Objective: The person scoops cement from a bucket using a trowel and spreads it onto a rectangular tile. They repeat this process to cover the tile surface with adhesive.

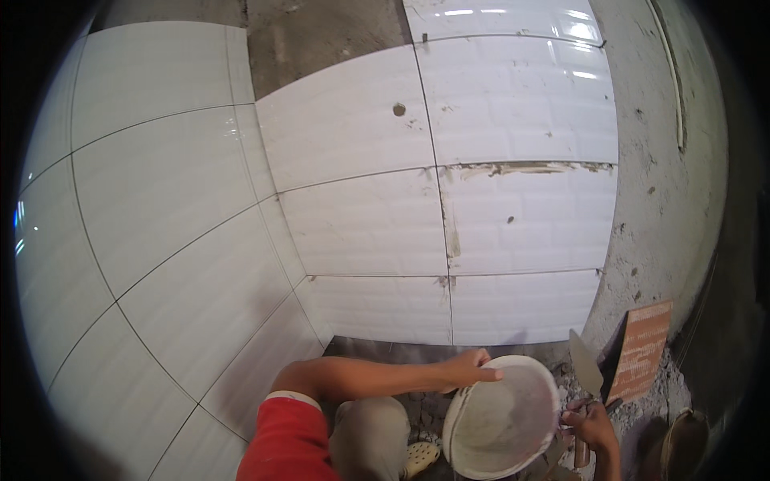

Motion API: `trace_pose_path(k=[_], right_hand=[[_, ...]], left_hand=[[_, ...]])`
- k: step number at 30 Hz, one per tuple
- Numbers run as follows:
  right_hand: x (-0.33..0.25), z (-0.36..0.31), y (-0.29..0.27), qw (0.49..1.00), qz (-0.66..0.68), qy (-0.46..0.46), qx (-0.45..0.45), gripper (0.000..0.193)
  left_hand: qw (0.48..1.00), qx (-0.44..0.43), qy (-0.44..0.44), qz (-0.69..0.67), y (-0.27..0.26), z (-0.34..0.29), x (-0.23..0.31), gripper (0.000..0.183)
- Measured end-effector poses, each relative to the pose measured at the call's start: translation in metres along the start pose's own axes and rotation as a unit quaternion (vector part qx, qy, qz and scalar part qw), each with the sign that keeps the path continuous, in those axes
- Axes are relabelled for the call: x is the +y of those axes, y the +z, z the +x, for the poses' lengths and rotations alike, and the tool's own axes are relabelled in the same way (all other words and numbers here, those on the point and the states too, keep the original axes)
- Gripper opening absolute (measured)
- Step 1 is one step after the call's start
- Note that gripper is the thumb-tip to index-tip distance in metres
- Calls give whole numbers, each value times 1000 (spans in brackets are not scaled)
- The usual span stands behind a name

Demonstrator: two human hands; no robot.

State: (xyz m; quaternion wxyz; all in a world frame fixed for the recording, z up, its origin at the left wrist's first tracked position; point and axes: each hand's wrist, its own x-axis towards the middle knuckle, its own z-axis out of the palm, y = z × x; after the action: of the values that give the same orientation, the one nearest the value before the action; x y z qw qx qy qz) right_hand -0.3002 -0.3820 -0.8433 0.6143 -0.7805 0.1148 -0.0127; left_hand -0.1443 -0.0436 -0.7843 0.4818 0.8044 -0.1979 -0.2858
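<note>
My left hand (469,371) is closed on the far left rim of a round, pale basin (504,421), thumb over the edge. Greyish residue coats the inside of the basin, which tilts toward me. At its right rim my right hand (592,425) is closed, the fingertips close to the edge. A pointed trowel (585,365) rises above that hand, blade upward, and a wooden handle (581,454) shows below the fist. The grip on the trowel is partly hidden by the fingers.
White tiles cover the left wall (176,192) and the facing wall (361,232). A reddish-brown tile (642,350) leans at the right, above rubble (646,417). Bare cement (658,216) borders the tiles. My knee (369,437) and a yellowish clog (423,458) are left of the basin.
</note>
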Motion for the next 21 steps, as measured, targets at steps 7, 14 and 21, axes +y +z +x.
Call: trace_pose_path(k=[7,14,21], right_hand=[[-14,2,-23,992,92,38,-77,39],[-10,-18,36,928,-327,179,-24,42],[-58,6,137,888,-407,-97,-193,25]], left_hand=[[992,108,3,59,-67,-63,-16,58],[987,154,-38,-8,-126,-101,-102,46],[980,189,-47,-41,-130,-113,-182,35]])
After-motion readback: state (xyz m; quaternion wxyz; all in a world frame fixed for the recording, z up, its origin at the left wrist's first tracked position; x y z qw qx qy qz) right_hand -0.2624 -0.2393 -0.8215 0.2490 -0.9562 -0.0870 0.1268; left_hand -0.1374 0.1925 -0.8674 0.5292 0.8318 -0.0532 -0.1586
